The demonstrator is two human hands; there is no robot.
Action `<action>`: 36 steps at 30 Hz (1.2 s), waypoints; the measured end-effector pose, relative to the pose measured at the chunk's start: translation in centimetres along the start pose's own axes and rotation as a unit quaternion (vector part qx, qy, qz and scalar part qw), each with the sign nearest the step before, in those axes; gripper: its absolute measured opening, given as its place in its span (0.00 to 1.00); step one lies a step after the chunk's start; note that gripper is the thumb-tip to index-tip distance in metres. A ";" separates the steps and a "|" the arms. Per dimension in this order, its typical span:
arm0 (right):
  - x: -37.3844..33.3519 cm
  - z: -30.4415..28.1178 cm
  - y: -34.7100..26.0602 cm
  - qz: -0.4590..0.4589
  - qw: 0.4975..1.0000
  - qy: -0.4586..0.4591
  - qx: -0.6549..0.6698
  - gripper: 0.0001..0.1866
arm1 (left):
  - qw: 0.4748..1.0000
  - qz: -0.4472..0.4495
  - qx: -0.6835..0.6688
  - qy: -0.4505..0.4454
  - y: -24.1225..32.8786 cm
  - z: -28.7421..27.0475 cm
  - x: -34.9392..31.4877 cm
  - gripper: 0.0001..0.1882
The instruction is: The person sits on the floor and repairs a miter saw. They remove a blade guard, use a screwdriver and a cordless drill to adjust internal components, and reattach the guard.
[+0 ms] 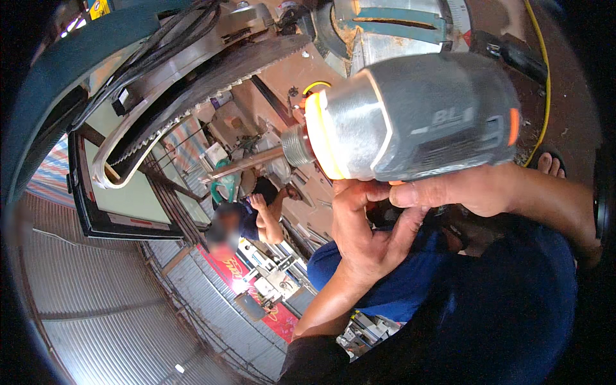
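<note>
Close before me, a cordless drill (443,122) with a dark and silver housing lies sideways, its ribbed chuck (297,146) to the left. A bright orange-yellow ring glows behind the chuck. Against the underside of the housing, my left hand (369,240) has its fingers curled and touching the tool. My right hand (468,189) is closed beneath the rear of the drill, its thumb bent toward the left fingers. The two hands meet there, and they hide the grip. A brown bar (250,162) appears in line with the chuck; whether it joins it cannot be told.
A large toothed saw blade (205,83) under a curved guard looms at upper left. Behind the drill stands a saw's table (398,29) with sawdust. A yellow cable (545,83) runs down the right. Another person (260,218) is at lower middle-left, beside corrugated metal walls (109,289).
</note>
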State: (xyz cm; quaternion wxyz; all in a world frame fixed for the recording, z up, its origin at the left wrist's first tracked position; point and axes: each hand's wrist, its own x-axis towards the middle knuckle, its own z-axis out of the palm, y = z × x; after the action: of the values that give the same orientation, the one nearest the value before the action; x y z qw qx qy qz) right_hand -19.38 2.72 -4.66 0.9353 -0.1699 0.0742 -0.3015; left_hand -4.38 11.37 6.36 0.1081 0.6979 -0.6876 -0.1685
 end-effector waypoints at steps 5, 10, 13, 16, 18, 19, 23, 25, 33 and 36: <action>0.6 0.2 -0.7 -0.019 0.999 -0.033 0.015 0.17 | 0.998 0.027 0.040 0.029 -0.2 -0.1 0.8 0.30; 0.3 -0.1 -1.4 -0.011 0.999 -0.039 0.012 0.18 | 1.000 -0.004 0.026 -0.005 -0.8 0.1 0.8 0.33; 0.2 -0.5 -1.8 -0.001 0.999 -0.047 0.012 0.18 | 1.000 -0.021 0.015 -0.016 -1.2 0.2 0.6 0.34; 0.2 -0.7 -2.2 0.011 0.998 -0.057 0.009 0.18 | 0.999 -0.031 0.007 -0.023 -1.4 0.2 0.4 0.35; 0.3 -0.9 -2.3 0.017 0.998 -0.059 0.009 0.18 | 0.999 -0.041 0.004 -0.026 -1.6 0.3 0.3 0.36; 0.3 -1.0 -2.4 0.021 0.998 -0.061 0.007 0.18 | 0.999 -0.040 -0.010 -0.024 -1.6 0.4 0.3 0.37; 0.4 -1.3 -2.4 0.030 0.998 -0.061 0.001 0.18 | 0.998 -0.059 0.020 -0.029 -2.1 0.6 0.0 0.37; 0.5 -1.4 -2.5 0.031 0.998 -0.062 0.000 0.18 | 0.998 -0.061 0.016 -0.023 -2.3 0.8 -0.1 0.37; 0.0 -2.0 -3.6 0.031 0.998 -0.054 -0.017 0.18 | 0.998 -0.064 0.005 -0.017 -2.4 1.1 0.3 0.37; 0.1 -1.9 -3.3 0.035 0.998 -0.056 -0.021 0.18 | 0.998 -0.068 0.002 -0.019 -2.5 1.1 0.6 0.37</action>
State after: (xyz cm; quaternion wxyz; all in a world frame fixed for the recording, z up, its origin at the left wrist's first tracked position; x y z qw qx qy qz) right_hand -21.52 -0.40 -5.25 0.9443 -0.2030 0.0338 -0.2567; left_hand -2.45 10.95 4.35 0.0822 0.7401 -0.6407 -0.1870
